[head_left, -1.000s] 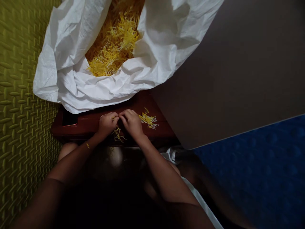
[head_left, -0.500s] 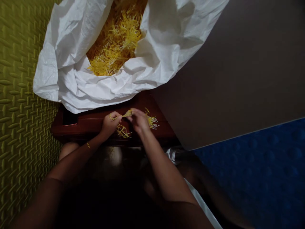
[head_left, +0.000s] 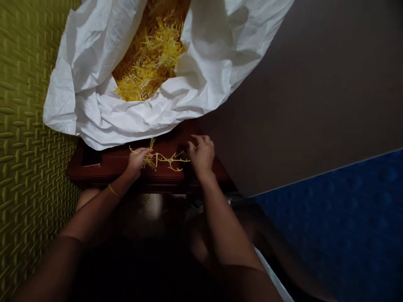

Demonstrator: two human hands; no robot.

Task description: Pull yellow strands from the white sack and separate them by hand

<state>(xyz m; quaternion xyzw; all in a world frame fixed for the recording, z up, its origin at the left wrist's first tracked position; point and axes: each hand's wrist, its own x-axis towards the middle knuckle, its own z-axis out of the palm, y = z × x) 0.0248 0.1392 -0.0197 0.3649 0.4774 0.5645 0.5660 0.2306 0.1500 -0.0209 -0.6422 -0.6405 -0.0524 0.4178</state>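
Head view: my left hand pinches its fingers together on thin yellow strands over a dark red wooden tabletop. My right hand curls, fingers apart; what they touch is shadowed.

Petals in sack, sack behind wooden stool

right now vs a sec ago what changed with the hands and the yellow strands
The right hand has moved rightward, away from the left hand, so they no longer meet at the middle. The thin yellow strands that were between them now stretch loosely across the dark wooden surface. The left hand stays at about the same spot. The white plastic sack looks unchanged.
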